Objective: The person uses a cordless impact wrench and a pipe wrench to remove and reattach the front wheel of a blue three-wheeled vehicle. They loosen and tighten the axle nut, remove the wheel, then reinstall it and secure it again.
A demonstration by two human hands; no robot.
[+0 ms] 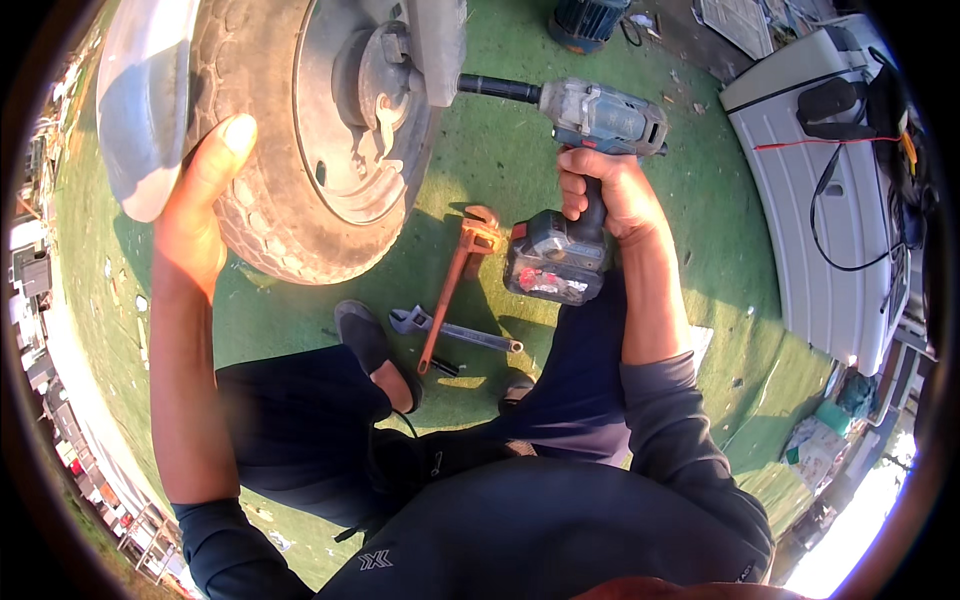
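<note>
My left hand (205,195) grips a treaded wheel (310,245) beside its pale mudguard (140,150), thumb on the tire and fingers mostly hidden. My right hand (605,190) holds a grey cordless impact wrench (600,115) by its handle, a large battery (555,260) at its base. Its long black socket (500,88) reaches left to the grey fork (435,60) by the wheel's hub; the socket's end is hidden there. Below, an orange pipe wrench (445,300) and a silver adjustable wrench (480,337) lie crossed on the green floor, near a small black piece (449,368).
My legs (290,400) frame the tools on the green floor (700,260). A dark motor (585,20) stands at the top. At right is a large grey panelled body (790,230) with black bundles and cables (840,105). Clutter (35,300) lines the far left.
</note>
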